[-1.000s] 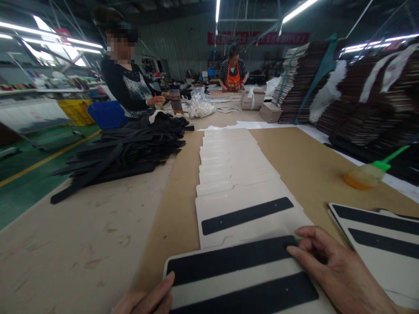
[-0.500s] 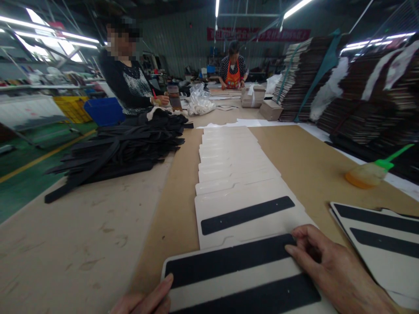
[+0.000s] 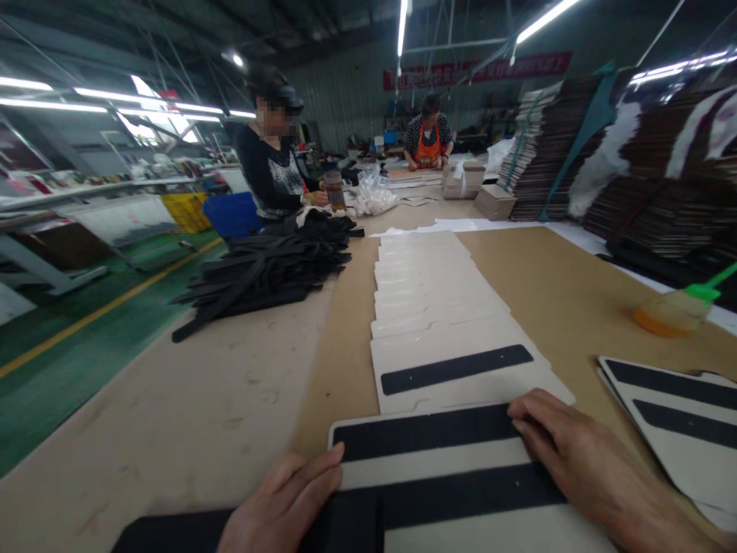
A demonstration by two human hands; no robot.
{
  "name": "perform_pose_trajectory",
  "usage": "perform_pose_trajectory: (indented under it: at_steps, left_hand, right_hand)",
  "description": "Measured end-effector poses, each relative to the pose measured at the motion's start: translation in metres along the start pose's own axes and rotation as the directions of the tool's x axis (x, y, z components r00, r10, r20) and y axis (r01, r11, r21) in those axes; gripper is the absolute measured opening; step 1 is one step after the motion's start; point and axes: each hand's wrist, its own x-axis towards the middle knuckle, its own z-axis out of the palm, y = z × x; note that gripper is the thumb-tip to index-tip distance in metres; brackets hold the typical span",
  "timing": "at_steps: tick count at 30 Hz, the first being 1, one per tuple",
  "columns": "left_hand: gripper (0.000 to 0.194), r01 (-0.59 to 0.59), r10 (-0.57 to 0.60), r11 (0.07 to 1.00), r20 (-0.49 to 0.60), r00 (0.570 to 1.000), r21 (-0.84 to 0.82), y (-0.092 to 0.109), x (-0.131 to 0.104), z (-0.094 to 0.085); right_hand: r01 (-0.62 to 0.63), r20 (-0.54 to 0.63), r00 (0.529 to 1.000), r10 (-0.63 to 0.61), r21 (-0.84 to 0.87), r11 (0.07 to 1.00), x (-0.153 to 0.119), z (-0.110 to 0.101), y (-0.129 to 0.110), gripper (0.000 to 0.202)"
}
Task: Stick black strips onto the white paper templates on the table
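Note:
In front of me lies a pale flat board point(image 3: 449, 461) bearing two black strips across it. My right hand point(image 3: 567, 449) pinches the right end of the upper black strip point(image 3: 426, 432), at the board's edge. At the left, the fingertips of my left hand point(image 3: 288, 499) press on the board's corner and that strip's other end. Loose black strip material point(image 3: 173, 531) passes beneath my left palm and sticks out on both sides; my thumb is hidden. Beyond the board, overlapping pale boards point(image 3: 431, 292) run away in a row, the nearest with one black strip point(image 3: 457, 369).
Finished-looking boards with black strips point(image 3: 673, 438) lie at the right. A bottle with amber liquid and a green spout point(image 3: 673, 311) is behind them. A heap of black strips point(image 3: 265, 261) sits at the left. Two people stand farther back, near tall stacks point(image 3: 564, 146).
The view has turned left and shifted, so the scene sits further right. My left hand has come further into view, with black strip material under it. My right hand still pinches the strip's end.

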Motion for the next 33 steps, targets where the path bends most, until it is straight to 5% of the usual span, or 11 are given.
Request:
perform_pose_trajectory:
  at_steps: [4, 8, 10, 14, 21, 24, 30, 33]
  left_hand:
    - [0.067, 0.252, -0.245, 0.968, 0.246, 0.938, 0.003, 0.029, 0.019, -0.021]
    - [0.07, 0.347, -0.348, 0.934, 0.416, 0.84, 0.081, 0.053, 0.045, -0.034]
    - [0.066, 0.354, -0.365, 0.929, 0.428, 0.827, 0.109, 0.06, 0.055, -0.036]
    - [0.062, 0.319, -0.356, 0.934, 0.433, 0.828, 0.158, 0.069, 0.066, -0.033]
    - [0.06, 0.361, -0.389, 0.921, 0.438, 0.811, 0.148, 0.063, 0.064, -0.029]
    - [0.058, 0.381, -0.387, 0.92, 0.395, 0.833, 0.097, 0.056, 0.054, -0.028]
    - [0.057, 0.39, -0.375, 0.92, 0.32, 0.87, 0.018, 0.046, 0.036, -0.026]
    - [0.058, 0.352, -0.337, 0.936, 0.283, 0.898, -0.003, 0.04, 0.029, -0.022]
  right_hand:
    - [0.165, 0.009, 0.985, -0.171, -0.31, 0.936, -0.002, -0.002, -0.007, 0.035]
    - [0.331, -0.056, 0.904, -0.424, -0.536, 0.776, -0.007, 0.003, -0.025, 0.071]
    - [0.332, -0.081, 0.874, -0.48, -0.622, 0.709, -0.01, 0.011, -0.037, 0.08]
    - [0.351, -0.001, 0.859, -0.512, -0.726, 0.591, -0.01, 0.025, -0.053, 0.087]
    - [0.358, 0.032, 0.876, -0.48, -0.71, 0.606, -0.009, 0.025, -0.046, 0.078]
    - [0.311, -0.034, 0.878, -0.477, -0.718, 0.623, -0.014, 0.02, -0.037, 0.072]
    - [0.281, -0.191, 0.793, -0.578, -0.727, 0.626, -0.027, 0.01, -0.011, 0.064]
    - [0.262, -0.193, 0.833, -0.518, -0.688, 0.677, -0.033, 0.01, 0.008, 0.065]
